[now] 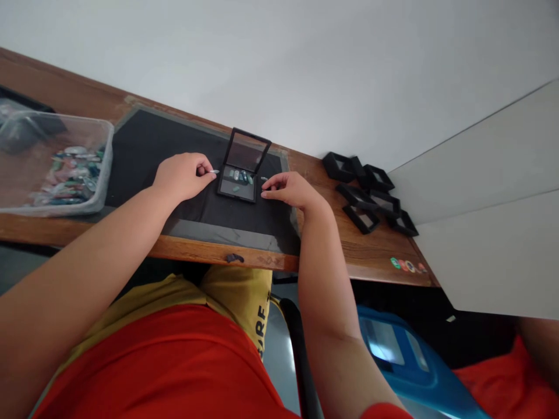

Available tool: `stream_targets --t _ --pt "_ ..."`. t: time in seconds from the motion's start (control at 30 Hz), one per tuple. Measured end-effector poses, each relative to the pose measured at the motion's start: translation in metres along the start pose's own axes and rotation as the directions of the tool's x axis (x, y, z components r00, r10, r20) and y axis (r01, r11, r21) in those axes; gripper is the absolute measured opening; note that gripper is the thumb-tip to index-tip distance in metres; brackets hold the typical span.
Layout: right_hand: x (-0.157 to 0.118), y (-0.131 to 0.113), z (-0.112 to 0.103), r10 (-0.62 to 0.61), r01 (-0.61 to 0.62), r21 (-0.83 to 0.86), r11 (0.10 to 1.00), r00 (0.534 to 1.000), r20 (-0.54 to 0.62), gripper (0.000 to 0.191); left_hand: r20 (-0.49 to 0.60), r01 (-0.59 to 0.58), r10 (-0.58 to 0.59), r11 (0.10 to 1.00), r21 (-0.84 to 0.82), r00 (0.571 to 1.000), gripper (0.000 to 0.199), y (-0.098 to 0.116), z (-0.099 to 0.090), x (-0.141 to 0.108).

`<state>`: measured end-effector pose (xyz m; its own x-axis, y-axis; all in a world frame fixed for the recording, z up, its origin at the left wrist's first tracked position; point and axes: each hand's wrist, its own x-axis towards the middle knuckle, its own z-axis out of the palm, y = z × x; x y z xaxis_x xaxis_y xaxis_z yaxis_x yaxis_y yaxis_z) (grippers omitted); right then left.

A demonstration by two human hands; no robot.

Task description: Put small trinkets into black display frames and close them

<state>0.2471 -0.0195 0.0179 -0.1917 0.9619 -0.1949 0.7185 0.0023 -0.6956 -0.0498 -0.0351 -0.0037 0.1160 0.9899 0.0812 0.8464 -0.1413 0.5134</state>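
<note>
A pale, slim oval piece point(214, 171), perhaps a polished stone or false nail, is pinched in the fingertips of my left hand point(181, 176), just left of the case. The small black case point(237, 194) stands on the dark mat with its clear-windowed lid point(246, 151) raised. Several green, white and dark oval pieces point(243, 176) sit in a row inside, and one green piece point(236, 188) lies nearer me. At the case's right side, my right hand point(286, 189) has its fingers curled together. Another small pale piece point(264, 178) shows by its fingertips; whether they grip it is unclear.
On the left, a clear plastic tub point(108, 166) holds many mixed coloured pieces. Several black frame-like cases point(367, 189) are heaped on the wooden table point(349, 250) at right. A blue plastic chair point(406, 349) and another person's red clothing point(493, 372) are at lower right.
</note>
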Motion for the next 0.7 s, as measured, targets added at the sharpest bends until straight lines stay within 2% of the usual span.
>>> stream_targets --t 0.23,0.37,0.53,0.7 --pt "-0.002 -0.001 0.002 0.002 -0.002 -0.006 1.0 1.0 0.019 0.014 0.007 0.021 -0.021 0.999 -0.028 1.0 0.024 0.001 0.0 -0.002" --pt "-0.002 -0.004 0.004 0.023 -0.024 -0.037 0.999 0.999 -0.039 0.012 -0.002 0.03 -0.03 0.999 -0.038 1.0 0.027 0.001 0.0 -0.003" --pt "-0.004 -0.009 0.005 0.085 -0.087 -0.017 0.996 0.994 -0.061 0.022 -0.011 0.021 -0.022 0.996 -0.087 1.0 0.028 0.002 0.0 -0.004" --pt "-0.01 -0.014 0.0 0.125 -0.125 0.057 0.991 0.992 0.008 0.028 -0.014 -0.02 0.018 0.988 -0.152 1.0 0.029 0.004 0.001 -0.005"
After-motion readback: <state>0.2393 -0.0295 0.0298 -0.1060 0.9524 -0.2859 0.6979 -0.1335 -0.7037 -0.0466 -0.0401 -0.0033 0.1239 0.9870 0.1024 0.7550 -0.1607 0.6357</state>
